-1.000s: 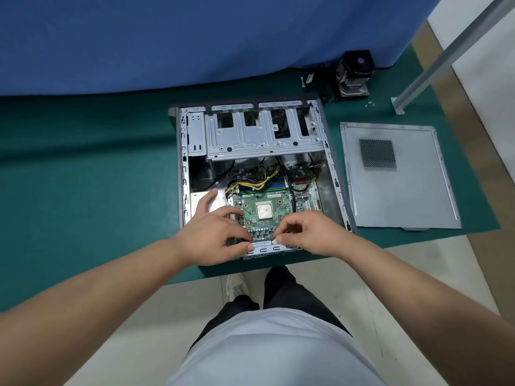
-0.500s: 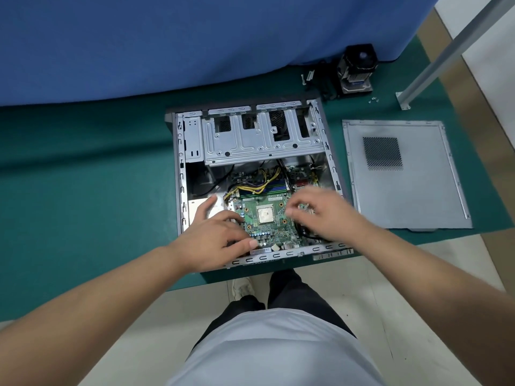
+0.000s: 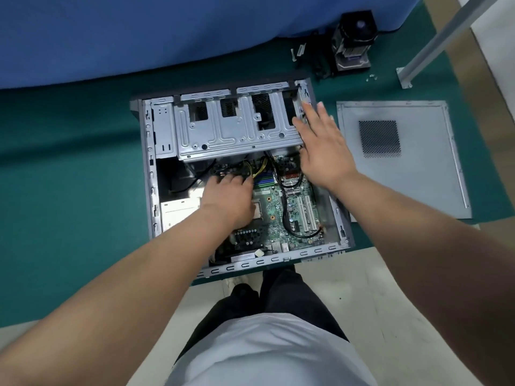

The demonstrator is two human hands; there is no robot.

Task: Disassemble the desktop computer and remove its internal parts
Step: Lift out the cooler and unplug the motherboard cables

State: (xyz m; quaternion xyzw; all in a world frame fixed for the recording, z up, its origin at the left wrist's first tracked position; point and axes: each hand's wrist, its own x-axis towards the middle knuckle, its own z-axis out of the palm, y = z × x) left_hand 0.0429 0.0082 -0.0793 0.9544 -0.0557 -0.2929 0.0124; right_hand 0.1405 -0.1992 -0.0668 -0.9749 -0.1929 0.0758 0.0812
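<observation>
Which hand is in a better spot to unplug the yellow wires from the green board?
Probably the left hand. Its fingers reach right next to the yellow wires on the green board. The right hand lies flat and open farther away, over the case's right side.

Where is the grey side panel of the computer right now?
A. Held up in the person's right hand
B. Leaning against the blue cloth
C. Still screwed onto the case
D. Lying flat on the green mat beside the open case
D: the side panel lies flat on the green mat beside the open case, and the right hand is not holding it.
</observation>
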